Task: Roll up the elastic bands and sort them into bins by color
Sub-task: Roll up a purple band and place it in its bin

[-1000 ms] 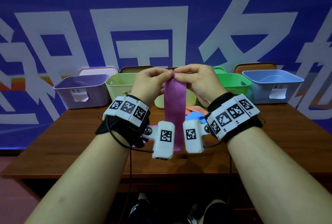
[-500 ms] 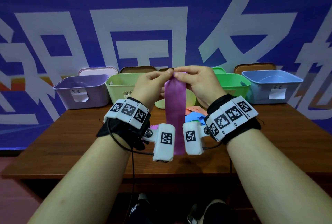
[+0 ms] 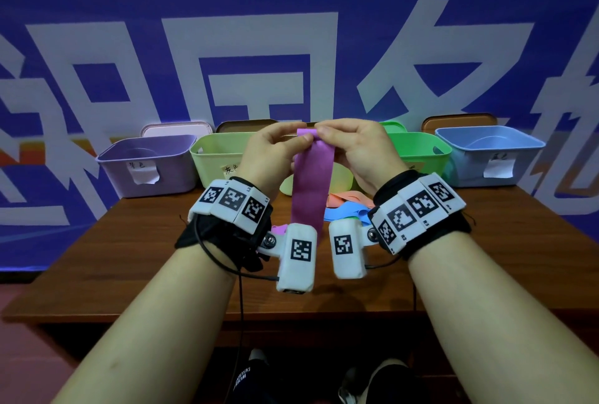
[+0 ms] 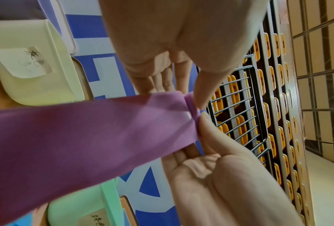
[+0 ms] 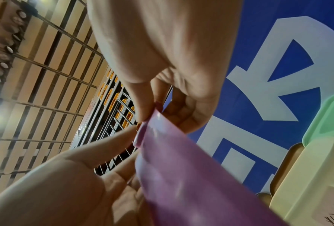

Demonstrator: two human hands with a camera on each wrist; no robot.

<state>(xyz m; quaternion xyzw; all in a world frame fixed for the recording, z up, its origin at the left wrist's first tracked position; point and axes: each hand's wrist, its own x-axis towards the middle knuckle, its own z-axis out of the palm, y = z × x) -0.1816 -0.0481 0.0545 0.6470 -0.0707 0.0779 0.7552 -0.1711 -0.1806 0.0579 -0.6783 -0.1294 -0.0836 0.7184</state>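
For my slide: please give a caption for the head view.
Both hands pinch the top of a purple band above the table.

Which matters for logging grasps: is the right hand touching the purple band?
Touching. The left wrist view shows the right hand pinching the purple band at its folded top edge, thumb tip pressed against it.

Four bins [image 3: 147,164], two hands [image 3: 274,151], one held purple band [image 3: 309,190], several loose bands [image 3: 346,201] on one table [image 3: 129,241]

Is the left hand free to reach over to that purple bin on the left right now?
Probably not yet. The way to the purple bin looks open, but the left hand and right hand both pinch the purple band's top edge.
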